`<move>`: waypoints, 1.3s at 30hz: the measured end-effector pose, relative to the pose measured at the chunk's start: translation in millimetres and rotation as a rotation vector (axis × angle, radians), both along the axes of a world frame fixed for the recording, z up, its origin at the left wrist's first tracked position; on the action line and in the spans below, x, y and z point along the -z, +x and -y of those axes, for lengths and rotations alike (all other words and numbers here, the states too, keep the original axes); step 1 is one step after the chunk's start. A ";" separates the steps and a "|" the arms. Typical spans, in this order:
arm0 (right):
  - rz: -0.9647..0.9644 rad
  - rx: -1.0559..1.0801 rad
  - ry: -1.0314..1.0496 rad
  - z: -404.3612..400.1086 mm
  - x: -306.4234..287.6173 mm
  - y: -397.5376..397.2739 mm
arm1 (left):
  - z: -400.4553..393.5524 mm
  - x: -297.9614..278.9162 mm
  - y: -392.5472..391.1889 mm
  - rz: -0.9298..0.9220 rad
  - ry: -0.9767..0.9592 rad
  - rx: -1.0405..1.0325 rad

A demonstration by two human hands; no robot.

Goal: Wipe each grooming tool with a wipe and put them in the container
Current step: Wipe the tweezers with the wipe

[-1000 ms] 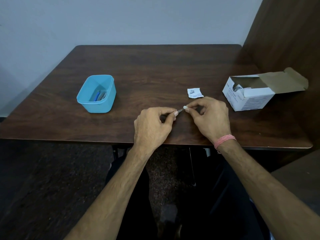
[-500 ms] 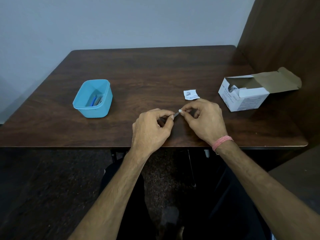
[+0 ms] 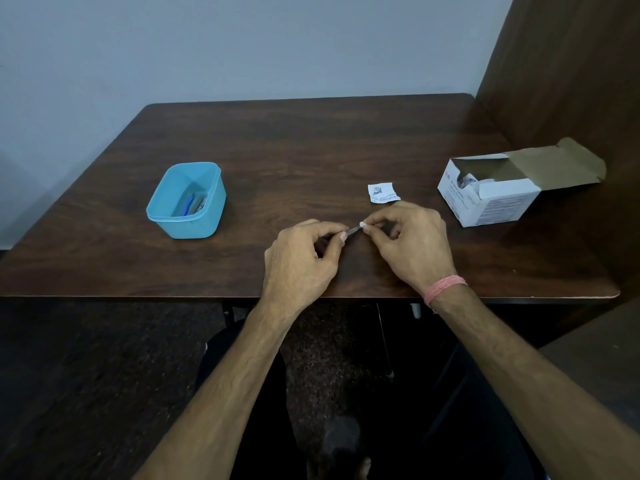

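Observation:
My left hand pinches a small thin metal grooming tool over the near middle of the dark wooden table; most of the tool is hidden in the fingers. My right hand pinches a small white wipe against the tool's exposed tip. A light blue plastic container stands to the left and holds a blue-handled tool and another tool.
A torn white wipe sachet lies just beyond my right hand. An open white cardboard box of wipes stands at the right, its flap towards a brown wooden partition. The table's near edge runs under my wrists.
Both hands stay together on the tool and wipe, with only small shifts of the fingers. The view has tilted slightly.

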State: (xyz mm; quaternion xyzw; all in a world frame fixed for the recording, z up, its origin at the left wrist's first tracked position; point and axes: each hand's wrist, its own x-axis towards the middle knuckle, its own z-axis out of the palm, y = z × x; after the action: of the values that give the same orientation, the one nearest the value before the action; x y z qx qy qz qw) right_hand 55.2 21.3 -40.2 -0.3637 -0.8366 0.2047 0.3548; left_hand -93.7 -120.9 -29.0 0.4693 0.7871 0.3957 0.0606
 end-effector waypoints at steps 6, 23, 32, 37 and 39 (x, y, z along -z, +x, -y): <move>0.015 0.002 0.028 2.3 1.1 -2.1 | -1.8 -0.5 -0.9 0.010 -0.014 0.002; 0.034 0.024 0.042 1.6 1.2 -1.4 | 0.6 -7.4 3.0 0.132 -0.035 0.051; 0.043 -0.068 0.146 4.7 6.1 -0.5 | 0.2 -7.4 1.0 0.114 -0.037 0.057; 0.052 -0.106 0.193 7.5 6.9 0.5 | 1.1 -9.0 0.2 0.110 -0.043 0.061; 0.056 -0.116 0.205 8.6 6.3 0.6 | 1.7 -9.1 -0.1 0.114 -0.045 0.060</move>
State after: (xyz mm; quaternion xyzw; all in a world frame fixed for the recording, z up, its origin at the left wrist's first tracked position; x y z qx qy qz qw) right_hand 55.8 12.7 -46.6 -0.2818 -0.8824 0.1280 0.3543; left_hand -93.7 -122.6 -19.9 0.4677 0.7768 0.4020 0.1276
